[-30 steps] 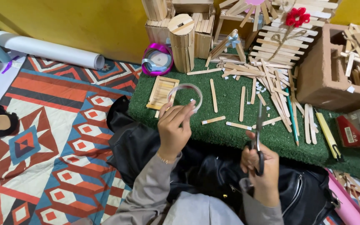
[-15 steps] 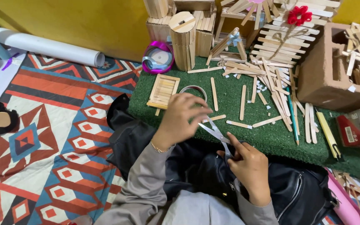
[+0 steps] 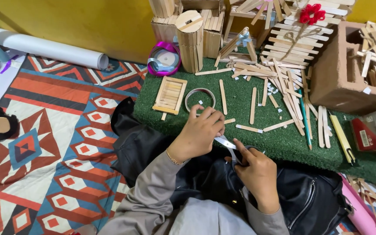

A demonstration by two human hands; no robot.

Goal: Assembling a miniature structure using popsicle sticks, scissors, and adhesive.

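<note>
Green mat point(image 3: 283, 143) strewn with sticks point(image 3: 252, 105). Scissors point(image 3: 225, 142) gripped in right hand point(image 3: 257, 174), blades apparently parted. Left hand point(image 3: 200, 132) pinched at blade tips, contents unseen. Risk judged: fingertips nicked if closed there.

Your right hand point(image 3: 257, 172) grips small metal scissors point(image 3: 228, 144), blades angled up and left toward your left hand point(image 3: 201, 132). Your left fingers pinch something tiny at the blade tips, above the black jacket on your lap.

red and clear package point(image 3: 373, 130), right edge of green mat point(image 3: 283, 143)
</note>
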